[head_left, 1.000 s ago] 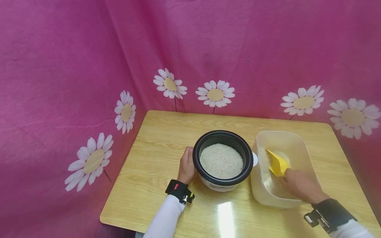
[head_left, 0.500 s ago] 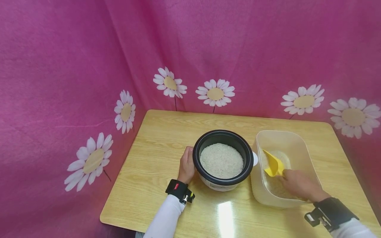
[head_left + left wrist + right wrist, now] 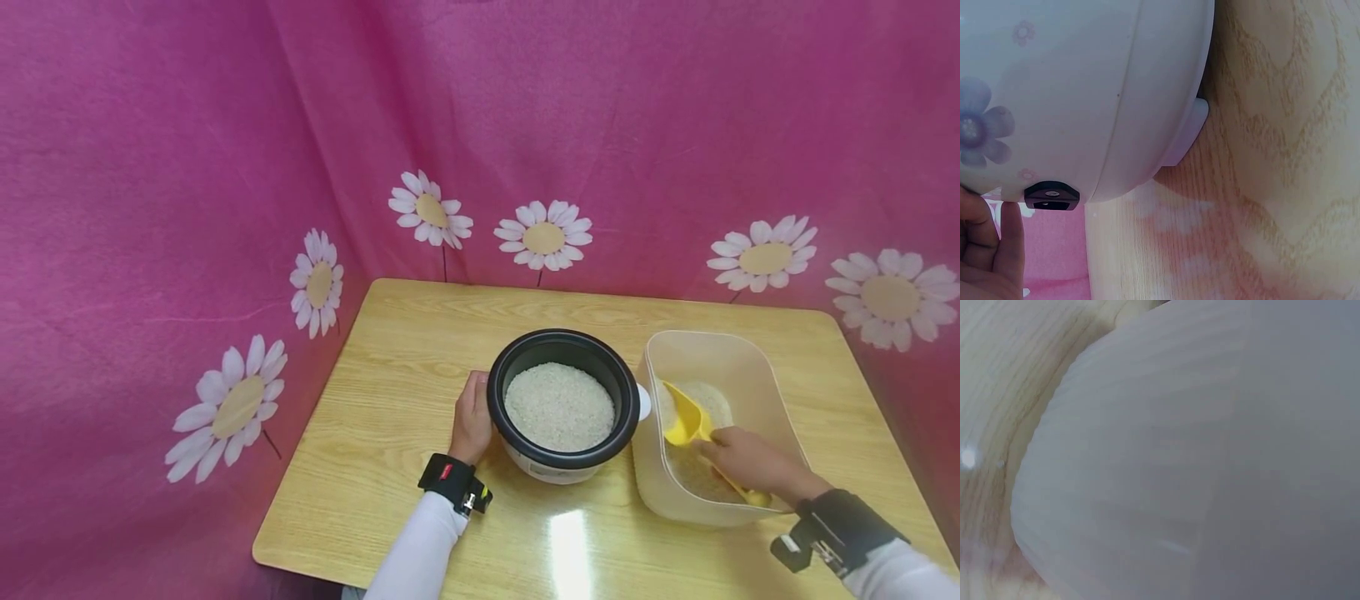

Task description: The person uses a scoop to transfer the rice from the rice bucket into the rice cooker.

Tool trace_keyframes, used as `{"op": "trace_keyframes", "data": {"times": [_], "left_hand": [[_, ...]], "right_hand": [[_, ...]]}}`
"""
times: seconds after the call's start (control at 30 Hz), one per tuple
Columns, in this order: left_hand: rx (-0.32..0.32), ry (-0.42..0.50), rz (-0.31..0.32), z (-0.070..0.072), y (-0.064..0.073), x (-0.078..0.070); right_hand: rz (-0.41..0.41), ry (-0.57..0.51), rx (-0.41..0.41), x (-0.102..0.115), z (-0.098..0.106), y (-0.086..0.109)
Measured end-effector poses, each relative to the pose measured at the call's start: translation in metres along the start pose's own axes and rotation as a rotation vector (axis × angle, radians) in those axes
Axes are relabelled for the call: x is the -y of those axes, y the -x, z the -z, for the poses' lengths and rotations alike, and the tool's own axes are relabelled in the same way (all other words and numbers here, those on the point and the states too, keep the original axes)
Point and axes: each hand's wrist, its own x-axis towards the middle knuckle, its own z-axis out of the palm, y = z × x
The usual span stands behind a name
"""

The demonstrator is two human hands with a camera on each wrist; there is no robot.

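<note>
A white rice cooker (image 3: 551, 473) with a black inner pot (image 3: 558, 337) stands mid-table, with white rice (image 3: 558, 407) in the pot. My left hand (image 3: 471, 421) holds the cooker at its left side; in the left wrist view its fingers (image 3: 1011, 244) bend against the wall beside a black socket (image 3: 1052, 195). Over a translucent bin (image 3: 738, 358) to the right, my right hand (image 3: 750, 458) grips a yellow scoop (image 3: 688, 417). The scoop's blade is inside the bin, tilted up to the left. Its handle end shows below the hand. The right wrist view shows only the bin's outer wall (image 3: 1129, 462).
Loose rice (image 3: 708, 398) lies in the bin. The bin stands close beside the cooker's white right handle (image 3: 643, 402). Both stand on a wooden table (image 3: 420, 350). A pink curtain (image 3: 600, 100) with daisies rises behind and along the left side.
The scoop has shifted a little to the left inside the bin and turned, so its handle end now shows under my right hand. The left hand and cooker stay in place.
</note>
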Motion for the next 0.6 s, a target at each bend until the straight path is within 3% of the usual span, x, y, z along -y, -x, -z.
{"op": "trace_keyframes", "data": {"times": [0.33,0.6], "left_hand": [[0.001,-0.007,-0.010,0.0003,0.0003,-0.0002],[0.000,-0.007,-0.008,0.0003,-0.0001,0.0003]], "right_hand": [[0.014,-0.113,0.065,-0.0002,0.0022,-0.0023],[-0.003,-0.142,0.079,0.0007,0.0036,-0.0021]]}}
